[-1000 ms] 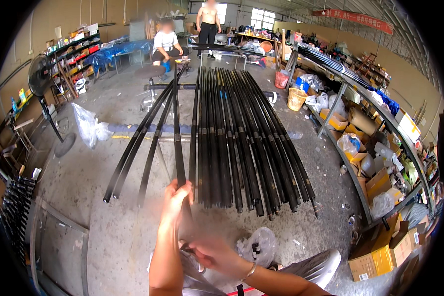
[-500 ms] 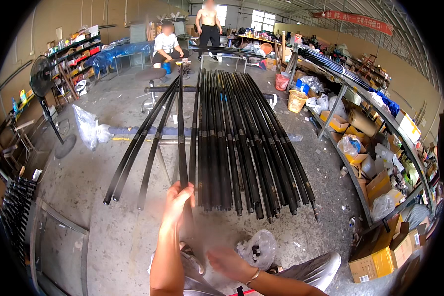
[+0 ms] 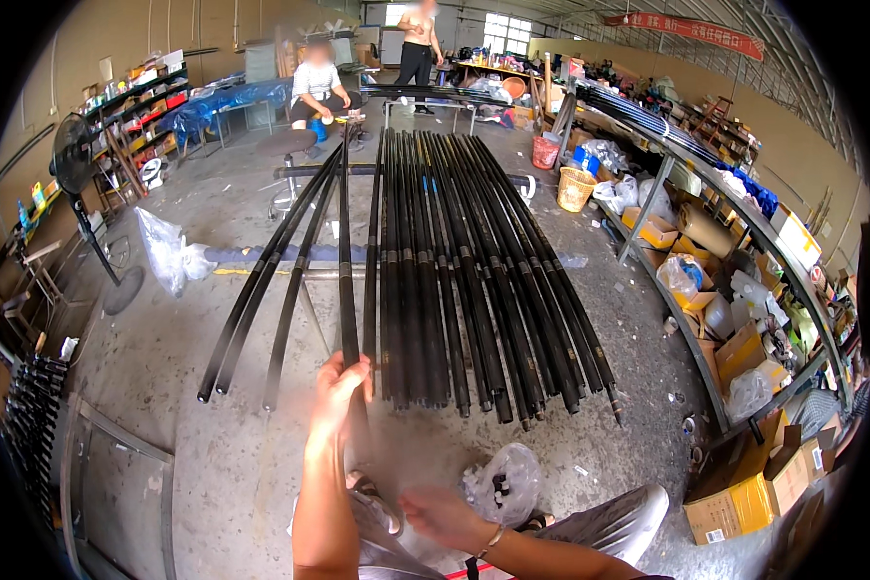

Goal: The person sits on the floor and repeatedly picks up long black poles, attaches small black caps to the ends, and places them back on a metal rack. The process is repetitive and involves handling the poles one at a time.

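Observation:
My left hand (image 3: 338, 396) is wrapped round a long black rod (image 3: 348, 280) near its near end, holding it apart from the others. Its lower tip is blurred below the hand. My right hand (image 3: 445, 517) is lower and to the right, over my lap, with its fingers smeared by motion. Just beyond it a clear plastic bag (image 3: 517, 478) with small black pieces in it lies between my feet. A row of similar black rods (image 3: 464, 280) rests side by side to the right of the held one. Three more rods (image 3: 278, 275) lie at its left.
A padded bar (image 3: 319, 256) crosses under the rods. At the right runs a long metal rack (image 3: 686, 329) with boxes and bags, and an open carton (image 3: 739, 503) stands near it. A fan (image 3: 92, 208) is at the left. Two people (image 3: 416, 48) are at the back.
My view has shifted slightly. My left hand keeps its hold on the same rod, and my right hand stays low and blurred. The standing person at the back has moved a little to the right.

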Motion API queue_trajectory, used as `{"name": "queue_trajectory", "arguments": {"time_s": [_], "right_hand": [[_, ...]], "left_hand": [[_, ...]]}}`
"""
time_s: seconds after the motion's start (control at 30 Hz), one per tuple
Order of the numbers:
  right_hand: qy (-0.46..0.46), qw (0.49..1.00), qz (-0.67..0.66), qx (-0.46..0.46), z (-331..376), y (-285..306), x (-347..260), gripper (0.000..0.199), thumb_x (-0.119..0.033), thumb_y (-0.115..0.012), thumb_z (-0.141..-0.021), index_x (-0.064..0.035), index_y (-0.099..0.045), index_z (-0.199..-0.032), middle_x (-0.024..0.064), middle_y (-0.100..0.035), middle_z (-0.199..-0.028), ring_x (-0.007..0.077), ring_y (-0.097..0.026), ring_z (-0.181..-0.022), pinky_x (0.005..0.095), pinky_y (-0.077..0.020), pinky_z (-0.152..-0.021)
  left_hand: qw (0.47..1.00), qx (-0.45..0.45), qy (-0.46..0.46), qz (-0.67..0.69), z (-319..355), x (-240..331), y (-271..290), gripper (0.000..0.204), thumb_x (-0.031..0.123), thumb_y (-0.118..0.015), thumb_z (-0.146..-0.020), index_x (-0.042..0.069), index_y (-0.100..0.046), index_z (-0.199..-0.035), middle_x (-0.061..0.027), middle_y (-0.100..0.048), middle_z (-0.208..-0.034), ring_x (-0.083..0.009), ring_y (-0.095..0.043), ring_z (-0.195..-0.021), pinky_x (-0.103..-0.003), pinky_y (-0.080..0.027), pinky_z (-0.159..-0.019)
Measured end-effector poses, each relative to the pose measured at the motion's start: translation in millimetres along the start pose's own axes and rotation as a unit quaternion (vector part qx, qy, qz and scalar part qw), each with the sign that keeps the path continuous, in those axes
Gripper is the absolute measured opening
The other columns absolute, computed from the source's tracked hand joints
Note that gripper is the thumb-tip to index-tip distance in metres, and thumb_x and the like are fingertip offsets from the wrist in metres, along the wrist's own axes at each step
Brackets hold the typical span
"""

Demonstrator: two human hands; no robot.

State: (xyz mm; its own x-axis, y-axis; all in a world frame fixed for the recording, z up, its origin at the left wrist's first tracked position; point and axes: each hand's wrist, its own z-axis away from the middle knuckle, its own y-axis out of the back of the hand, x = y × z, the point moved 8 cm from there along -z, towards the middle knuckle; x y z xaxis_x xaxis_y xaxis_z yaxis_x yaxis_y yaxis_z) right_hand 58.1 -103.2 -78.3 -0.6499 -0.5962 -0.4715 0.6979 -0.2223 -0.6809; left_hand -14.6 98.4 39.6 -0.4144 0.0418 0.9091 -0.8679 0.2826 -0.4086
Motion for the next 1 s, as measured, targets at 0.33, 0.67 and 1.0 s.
{"name": "queue_trajectory", "arguments": {"time_s": [0.33,0.67,1.0], "right_hand": [[-0.020,1.000,-0.017,-0.005,-1,3,8,0.020,-0.023,-0.052,-0.094,-0.0025,-0.052,-0.095,-0.0012,-0.042,-0.074,0.0071,-0.038,-0.060,0.0203,-0.0288,-0.046],[-0.016,1.000,0.011,0.018,4,7,1,0.020,-0.023,-0.053,-0.093,-0.0032,-0.052,-0.095,-0.0013,-0.043,-0.074,0.0073,-0.039,-0.059,0.0206,-0.0283,-0.046],[0.011,0.999,-0.010,0.043,2,50,-8,0.022,-0.026,-0.058,-0.091,-0.0049,-0.053,-0.094,-0.0021,-0.043,-0.074,0.0076,-0.039,-0.061,0.0213,-0.0289,-0.050]], "left_hand": [[0.999,0.007,0.000,-0.037,-4,3,10,0.025,0.021,-0.060,-0.083,0.001,-0.055,-0.096,-0.0021,-0.051,-0.055,-0.0097,-0.044,-0.045,-0.022,-0.035,-0.043],[0.993,0.031,0.037,-0.108,-28,-2,29,0.027,0.020,-0.062,-0.083,-0.002,-0.059,-0.098,-0.0008,-0.052,-0.058,-0.0090,-0.047,-0.051,-0.024,-0.035,-0.053],[0.990,0.034,0.044,-0.129,-77,-24,41,0.042,0.038,-0.060,-0.086,0.000,-0.061,-0.103,0.0003,-0.049,-0.052,-0.0081,-0.041,-0.045,-0.022,-0.030,-0.046]]}}
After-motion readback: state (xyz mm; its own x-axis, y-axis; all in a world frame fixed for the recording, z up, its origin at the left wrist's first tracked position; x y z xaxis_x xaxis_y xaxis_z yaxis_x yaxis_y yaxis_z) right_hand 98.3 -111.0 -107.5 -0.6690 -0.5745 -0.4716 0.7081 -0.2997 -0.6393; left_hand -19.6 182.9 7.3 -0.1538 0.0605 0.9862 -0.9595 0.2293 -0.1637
